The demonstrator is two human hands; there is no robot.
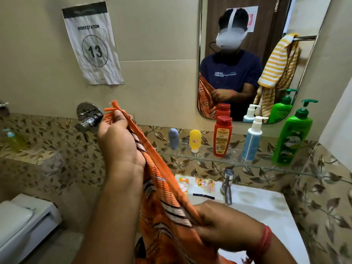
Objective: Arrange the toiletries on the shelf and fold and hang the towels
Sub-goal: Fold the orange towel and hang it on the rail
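Note:
An orange striped towel with a fringed end stretches between both hands in front of the sink. My left hand grips its upper fringed edge, raised near the wall valve. My right hand pinches the towel lower down, over the basin. On the glass shelf stand a grey tube, a yellow tube, a red bottle, a white-and-blue pump bottle and a green pump bottle. A yellow striped towel shows in the mirror, hanging from a rail.
The white sink carries a chrome tap, small orange sachets and a dark strip on its rim. A chrome wall valve sits left, a toilet lower left, and a yellowish bottle on the ledge.

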